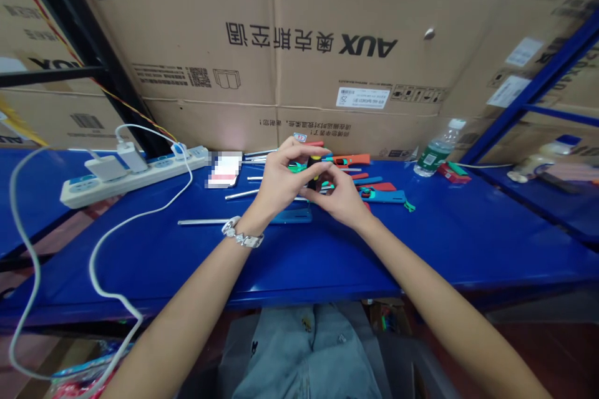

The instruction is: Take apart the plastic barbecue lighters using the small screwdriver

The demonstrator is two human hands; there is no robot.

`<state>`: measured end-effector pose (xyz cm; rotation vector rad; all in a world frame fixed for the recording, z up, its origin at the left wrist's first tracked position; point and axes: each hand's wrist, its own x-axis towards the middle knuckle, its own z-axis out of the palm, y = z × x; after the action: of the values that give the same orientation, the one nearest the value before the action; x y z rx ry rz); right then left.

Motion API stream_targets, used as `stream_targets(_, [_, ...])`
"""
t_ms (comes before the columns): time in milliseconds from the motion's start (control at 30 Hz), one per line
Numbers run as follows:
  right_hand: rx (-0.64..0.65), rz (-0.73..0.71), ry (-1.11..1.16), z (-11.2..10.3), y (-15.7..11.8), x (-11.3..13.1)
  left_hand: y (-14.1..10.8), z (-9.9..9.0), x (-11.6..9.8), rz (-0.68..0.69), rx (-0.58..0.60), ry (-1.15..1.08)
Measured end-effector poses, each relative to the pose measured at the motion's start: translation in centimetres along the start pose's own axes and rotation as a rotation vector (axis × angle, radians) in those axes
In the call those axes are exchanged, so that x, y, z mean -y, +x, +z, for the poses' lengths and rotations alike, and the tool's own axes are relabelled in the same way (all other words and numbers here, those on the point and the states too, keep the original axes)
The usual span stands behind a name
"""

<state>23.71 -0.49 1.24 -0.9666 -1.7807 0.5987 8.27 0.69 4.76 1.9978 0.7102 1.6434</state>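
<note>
Black-yellow item (313,161) pinched btwn L hand (281,176) & R hand (344,197) fingertips; if 1 grip slips, it could drop onto long-stemmed tools (384,196) on blue surface (449,230).

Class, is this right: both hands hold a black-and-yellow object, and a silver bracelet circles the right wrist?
No: the head view shows the silver bracelet on the left wrist. The left hand and right hand do hold the object.
</note>
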Motion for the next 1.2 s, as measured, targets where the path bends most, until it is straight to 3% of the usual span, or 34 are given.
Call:
stream_targets(100, [-0.059, -0.003, 0.001, 0.1, 0.0, -0.2, -0.1, 0.1, -0.2, 0.018, 0.020, 0.029])
stream_targets(267, [0.209, -0.055, 0.093, -1.3, 0.3, 0.1, -0.3, -0.7, -0.3, -0.079, 0.164, -0.073])
stream_targets(333, [0.262, -0.058, 0.110, -1.4, 0.2, 0.3, -0.3, -0.8, 0.0, -0.135, 0.176, -0.116])
stream_targets(400, [0.194, -0.054, 0.054, -1.1, 0.0, 0.3, -0.2, -0.5, 0.4, -0.154, 0.114, -0.138])
stream_targets(533, [-0.060, -0.031, -0.043, 0.0, -0.1, -0.3, 0.0, 0.3, 0.6, -0.097, -0.034, -0.103])
stream_targets(600, [-0.066, -0.024, -0.033, 0.1, 0.1, -0.5, 0.0, 0.4, 0.4, -0.079, -0.026, -0.069])
stream_targets(800, [0.269, -0.038, 0.123, -1.3, 0.4, 0.0, -0.1, -0.8, 0.0, -0.103, 0.223, -0.099])
stream_targets(900, [0.245, -0.047, 0.118, -1.1, 0.2, 0.2, 0.0, -0.5, 0.3, -0.129, 0.166, -0.103])
stream_targets(1067, [-0.040, -0.004, 0.005, 0.2, 0.0, -0.6, -0.1, 0.7, 0.4, -0.059, -0.041, -0.030])
stream_targets(1133, [-0.021, 0.014, 0.016, 0.2, 0.1, -0.8, -0.2, 0.6, 0.3, -0.029, -0.079, 0.038])
stream_targets(1200, [0.104, 0.004, 0.072, -0.3, 0.3, -0.7, -0.4, 0.1, 0.2, -0.005, -0.024, 0.051])
